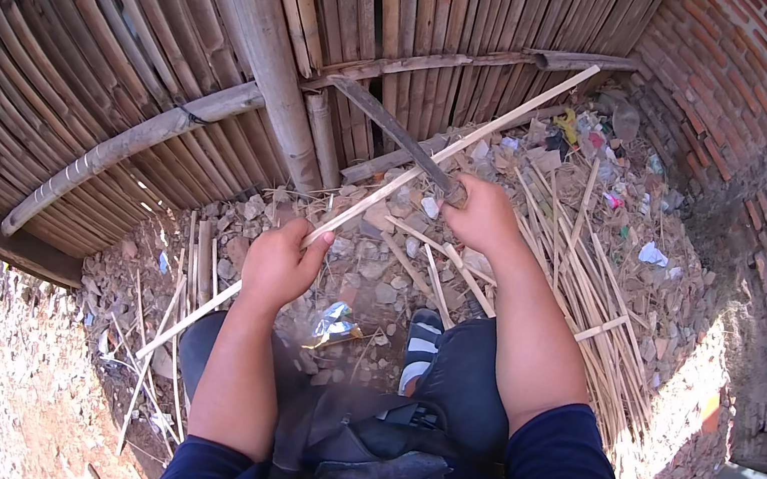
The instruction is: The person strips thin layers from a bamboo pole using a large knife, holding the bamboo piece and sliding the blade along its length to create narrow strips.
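A long, pale bamboo strip (374,199) runs slantwise in front of me, from low at my left knee up toward the far right. My left hand (282,265) is closed around its lower part, thumb along the top. In my right hand (482,218) is the handle of a machete (390,125), its dark flat blade reaching up and left. The blade crosses the strip just beyond my right fist; whether the two touch I cannot tell. Most of the handle is hidden by my fingers.
A heap of split bamboo strips (601,362) lies to the right, with thinner sticks (137,391) at the left. Rubble and litter cover the ground. A bamboo wall (165,30) rises ahead, with a brick wall (721,103) at the right. My sandalled foot (422,350) is below.
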`<state>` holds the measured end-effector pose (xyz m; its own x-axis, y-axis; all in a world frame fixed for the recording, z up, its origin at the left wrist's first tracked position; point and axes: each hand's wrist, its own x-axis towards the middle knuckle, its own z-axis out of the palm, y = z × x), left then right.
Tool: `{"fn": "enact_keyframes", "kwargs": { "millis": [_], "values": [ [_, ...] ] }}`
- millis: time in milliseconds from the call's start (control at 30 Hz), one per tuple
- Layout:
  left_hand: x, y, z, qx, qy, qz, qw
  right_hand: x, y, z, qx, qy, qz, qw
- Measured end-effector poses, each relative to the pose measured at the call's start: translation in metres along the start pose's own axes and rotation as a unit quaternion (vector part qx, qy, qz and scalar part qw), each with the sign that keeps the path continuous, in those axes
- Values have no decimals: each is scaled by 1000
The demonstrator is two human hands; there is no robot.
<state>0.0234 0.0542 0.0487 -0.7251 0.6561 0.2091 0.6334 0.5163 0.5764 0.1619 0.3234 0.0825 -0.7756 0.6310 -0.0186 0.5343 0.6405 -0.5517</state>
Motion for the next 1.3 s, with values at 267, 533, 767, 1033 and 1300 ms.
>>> {"fn": "enact_keyframes", "kwargs": {
  "millis": [267, 533, 767, 1033, 1300],
  "values": [
    [0, -1, 1, -8, 6, -9, 1000, -2, 2, 15, -45, 28, -131, 990],
    [0, 1, 0, -6, 1, -13, 1000, 6, 13, 3, 19, 29, 0, 999],
    [0, 0, 0, 2, -5, -5, 1000, 1, 7, 18, -34, 9, -102, 994],
    [-1, 0, 1, -6, 0, -5, 1000, -1, 1, 5, -15, 8, -65, 998],
    [-1, 0, 1, 16, -6, -12, 1000, 7, 12, 10, -27, -1, -49, 998]
  ]
}}
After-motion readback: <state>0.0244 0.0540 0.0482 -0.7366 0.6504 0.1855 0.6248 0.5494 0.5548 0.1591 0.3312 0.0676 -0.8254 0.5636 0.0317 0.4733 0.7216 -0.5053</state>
